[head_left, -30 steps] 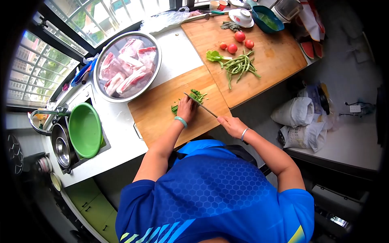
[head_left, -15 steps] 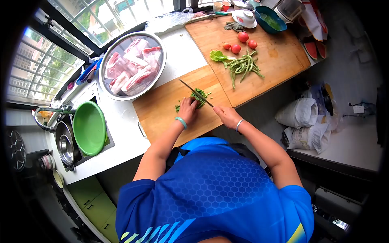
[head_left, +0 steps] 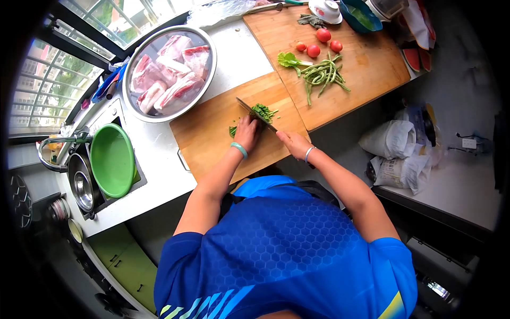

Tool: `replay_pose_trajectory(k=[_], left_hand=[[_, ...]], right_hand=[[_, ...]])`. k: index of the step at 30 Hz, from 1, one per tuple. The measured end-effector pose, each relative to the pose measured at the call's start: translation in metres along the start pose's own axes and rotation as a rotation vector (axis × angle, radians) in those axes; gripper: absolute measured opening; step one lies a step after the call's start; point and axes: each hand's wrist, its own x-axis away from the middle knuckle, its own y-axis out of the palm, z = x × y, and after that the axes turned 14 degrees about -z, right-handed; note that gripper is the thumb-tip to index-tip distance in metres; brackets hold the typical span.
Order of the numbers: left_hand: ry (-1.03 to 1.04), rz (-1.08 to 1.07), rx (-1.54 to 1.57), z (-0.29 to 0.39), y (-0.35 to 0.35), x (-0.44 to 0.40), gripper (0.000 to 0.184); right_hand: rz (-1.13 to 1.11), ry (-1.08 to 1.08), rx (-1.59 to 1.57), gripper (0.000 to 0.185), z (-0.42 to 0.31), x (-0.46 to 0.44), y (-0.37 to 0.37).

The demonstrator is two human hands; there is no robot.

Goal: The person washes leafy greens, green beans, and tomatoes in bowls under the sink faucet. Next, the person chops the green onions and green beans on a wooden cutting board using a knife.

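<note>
My right hand (head_left: 295, 144) is closed round the handle of a knife (head_left: 256, 114), whose blade points up and left over the near cutting board (head_left: 204, 130). Beside the blade, my left hand (head_left: 247, 132) presses with bent fingers on green leafy vegetables (head_left: 232, 131), a small part of which shows at its left. Chopped greens (head_left: 263, 111) lie on the far side of the blade. A green bangle is on my left wrist and a pale one on my right.
Green beans (head_left: 323, 74), a lettuce leaf (head_left: 289, 59) and tomatoes (head_left: 323, 35) lie on the second board (head_left: 372, 69). A steel basin (head_left: 211, 80) of raw meat stands at the back left. A green basin (head_left: 112, 159) sits at the sink, below the faucet (head_left: 58, 141).
The view has shifted slightly. The knife was lower against my left fingers, then swung away with its tip to the left. Now it lies between my left hand and the chopped greens.
</note>
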Motion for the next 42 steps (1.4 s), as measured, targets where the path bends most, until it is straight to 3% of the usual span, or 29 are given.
replay_pose_trajectory(k=[2,4,6,9,12,17,18,20,21,23,27,31,33,37,40,42], left_hand=[[-0.011,-0.103,0.021,0.002,-0.008,-0.003,0.024],[0.037,-0.053,-0.059,0.004,-0.01,0.002,0.026],[0.069,-0.014,-0.131,0.004,-0.014,0.01,0.028],[0.054,-0.061,0.0,0.006,-0.015,0.011,0.037],[0.045,0.016,-0.023,0.006,-0.01,0.011,0.035],[0.027,0.005,0.001,-0.004,-0.005,0.008,0.028],[0.015,0.005,0.003,-0.006,-0.006,0.007,0.028],[0.002,-0.061,0.053,-0.005,-0.007,0.008,0.025],[0.021,-0.043,0.065,-0.006,-0.006,0.008,0.024],[0.027,-0.044,0.067,-0.007,-0.001,0.015,0.024],[0.121,0.038,-0.097,0.002,-0.02,0.019,0.025],[0.137,0.026,0.002,0.006,-0.028,0.025,0.028],[0.067,0.089,0.053,0.003,-0.022,0.024,0.023],[0.033,-0.005,0.136,-0.009,-0.013,0.018,0.019],[0.055,0.07,0.157,-0.013,-0.006,0.015,0.016],[0.038,0.082,0.131,-0.012,-0.005,0.018,0.016]], right_hand=[[-0.021,0.035,-0.082,0.06,0.0,0.001,-0.002],[-0.053,0.068,-0.157,0.058,-0.006,0.004,-0.007],[-0.046,0.052,-0.12,0.058,-0.015,0.021,-0.009],[0.017,0.019,-0.031,0.057,-0.02,0.047,0.0],[0.056,0.058,0.065,0.057,-0.024,0.061,0.007],[-0.145,0.265,-0.003,0.058,-0.032,0.052,-0.001],[-0.156,0.266,0.001,0.058,-0.019,0.035,0.002],[0.099,-0.099,0.127,0.059,0.02,-0.004,0.019],[0.091,-0.106,0.128,0.059,0.011,-0.007,0.015],[-0.064,0.115,-0.059,0.058,-0.017,-0.001,0.006],[-0.065,0.086,-0.124,0.056,-0.022,0.005,-0.001],[0.027,-0.022,0.015,0.056,-0.024,0.039,0.012],[0.021,0.054,0.02,0.057,-0.032,0.052,0.014],[-0.032,0.089,0.128,0.056,-0.023,0.042,0.015],[-0.121,0.206,0.0,0.057,-0.013,0.02,0.019],[0.166,-0.143,0.169,0.058,0.018,-0.01,0.035]])
